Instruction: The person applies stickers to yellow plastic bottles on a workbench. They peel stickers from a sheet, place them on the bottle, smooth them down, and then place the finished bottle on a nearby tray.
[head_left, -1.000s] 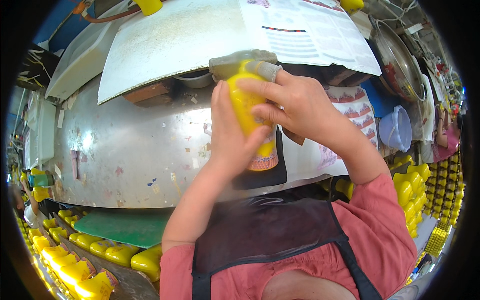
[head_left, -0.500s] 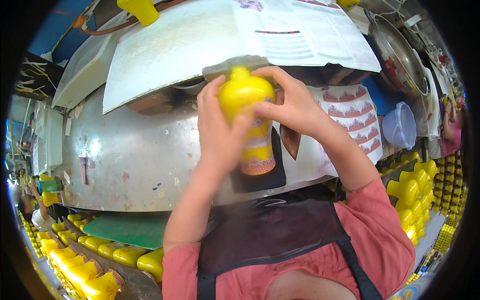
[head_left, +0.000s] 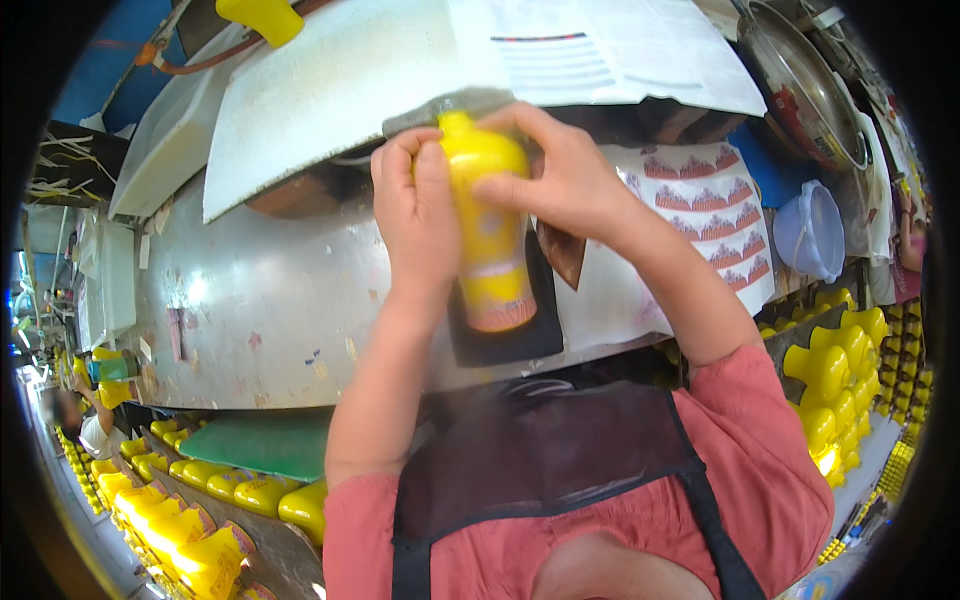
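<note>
A yellow plastic bottle (head_left: 492,255) with a label band near its base is held up over a steel table (head_left: 260,310). My left hand (head_left: 418,225) wraps its left side. My right hand (head_left: 560,180) grips its upper part from the right, fingers across the front. The bottle's base hangs just above a black mat (head_left: 505,340). Its top is close under a grey part (head_left: 450,108) at the edge of a white board.
A white board (head_left: 330,80) with papers slopes above the table. Printed label sheets (head_left: 720,225) lie to the right, beside a clear lidded tub (head_left: 812,232) and a metal pan (head_left: 800,85). Several yellow bottles fill rows at lower left (head_left: 180,520) and right (head_left: 835,375). A green tray (head_left: 265,445) lies below the table.
Both hands have shifted on the bottle: it now stands more upright and its base has come lower toward the black mat. The view has tilted slightly.
</note>
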